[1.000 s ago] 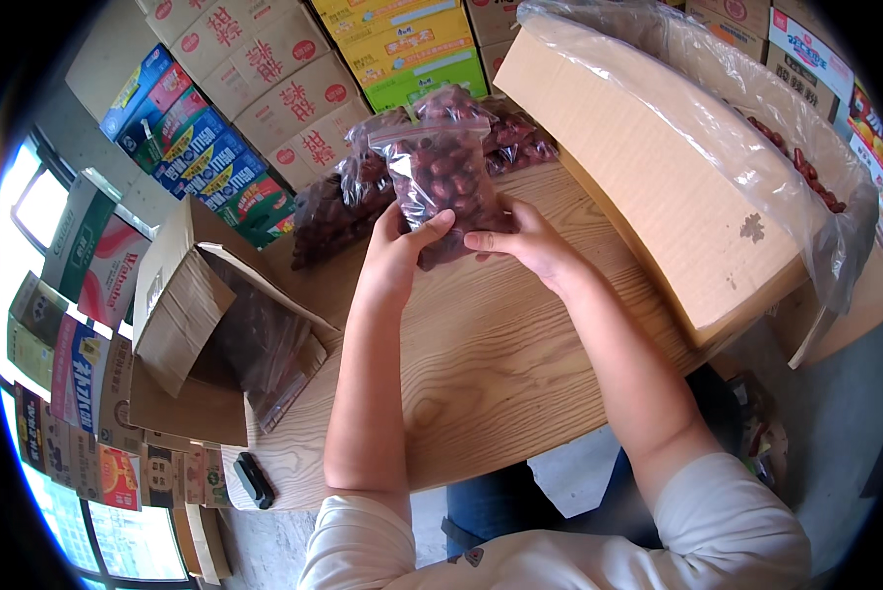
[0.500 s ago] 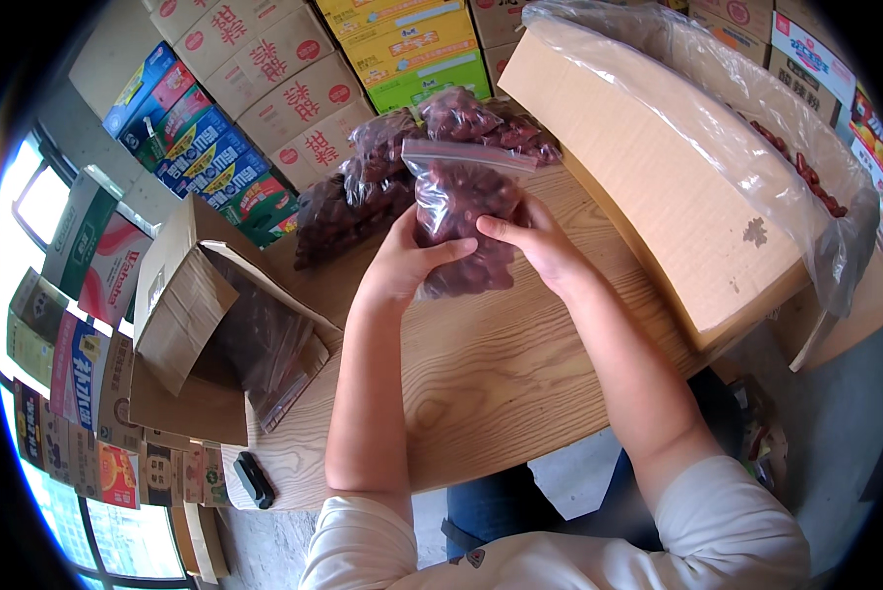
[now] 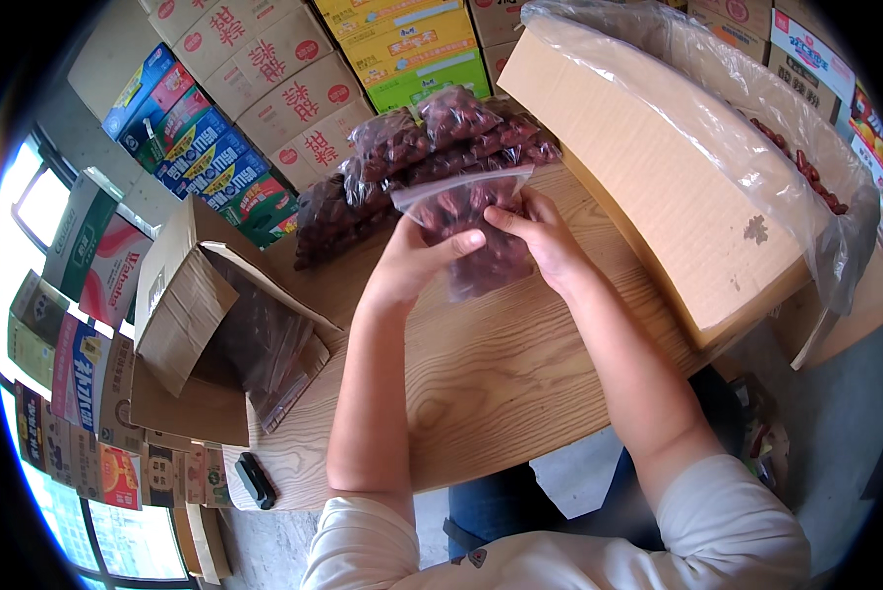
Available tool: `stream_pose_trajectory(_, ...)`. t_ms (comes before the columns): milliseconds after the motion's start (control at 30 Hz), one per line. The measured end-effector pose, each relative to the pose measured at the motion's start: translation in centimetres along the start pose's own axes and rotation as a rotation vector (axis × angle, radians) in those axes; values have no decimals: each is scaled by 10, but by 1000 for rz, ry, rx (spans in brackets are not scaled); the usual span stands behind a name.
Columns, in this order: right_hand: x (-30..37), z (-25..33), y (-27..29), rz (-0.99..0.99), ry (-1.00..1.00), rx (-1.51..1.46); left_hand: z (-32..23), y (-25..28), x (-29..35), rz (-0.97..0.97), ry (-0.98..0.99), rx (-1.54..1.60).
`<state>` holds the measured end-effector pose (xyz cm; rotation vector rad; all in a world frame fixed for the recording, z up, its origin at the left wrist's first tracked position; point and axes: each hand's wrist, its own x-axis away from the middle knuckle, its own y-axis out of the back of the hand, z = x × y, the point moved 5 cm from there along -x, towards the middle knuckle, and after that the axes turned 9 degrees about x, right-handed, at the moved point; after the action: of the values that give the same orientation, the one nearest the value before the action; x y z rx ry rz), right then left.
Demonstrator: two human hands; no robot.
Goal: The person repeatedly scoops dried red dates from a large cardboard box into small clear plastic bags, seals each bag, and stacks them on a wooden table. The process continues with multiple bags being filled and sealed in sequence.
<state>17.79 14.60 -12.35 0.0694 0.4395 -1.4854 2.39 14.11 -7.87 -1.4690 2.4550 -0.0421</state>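
Note:
Between my two hands is a clear zip bag of dried red dates point(image 3: 471, 226), held over the wooden table with its zip strip at the far side. My left hand point(image 3: 417, 258) grips the bag's left side, thumb laid across the front. On the right side my right hand point(image 3: 540, 236) holds it, its thumb pressing the plastic near the upper middle. The fingers behind the bag are hidden. Just beyond it lies a heap of filled date bags point(image 3: 392, 152), piled on the table point(image 3: 500, 383).
To the right stands a large carton point(image 3: 648, 167) lined with clear plastic, with loose dates inside. An opened carton point(image 3: 191, 324) holding flat plastic bags sits at left. Near the table's left edge lies a small black object point(image 3: 255, 480). Stacked boxes point(image 3: 264, 79) line the back.
The bag has tilted and shifted slightly toward me and to the right, its zip strip now lower and slanting. My hands have moved a little with it, still holding both sides.

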Motion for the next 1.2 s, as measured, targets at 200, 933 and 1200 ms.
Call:
stream_pose_trajectory(200, 2, 3, -5, 26, -5, -61, 5, 8, -3, -37, -10, -55)
stream_pose_trajectory(933, 18, 37, -29, -68, 753, 963, 16, 40, -10, -426, -11, 419)
stream_pose_trajectory(1200, 32, 27, -52, 123, 789, 1411, 38, 79, -13, -295, 196, 791)
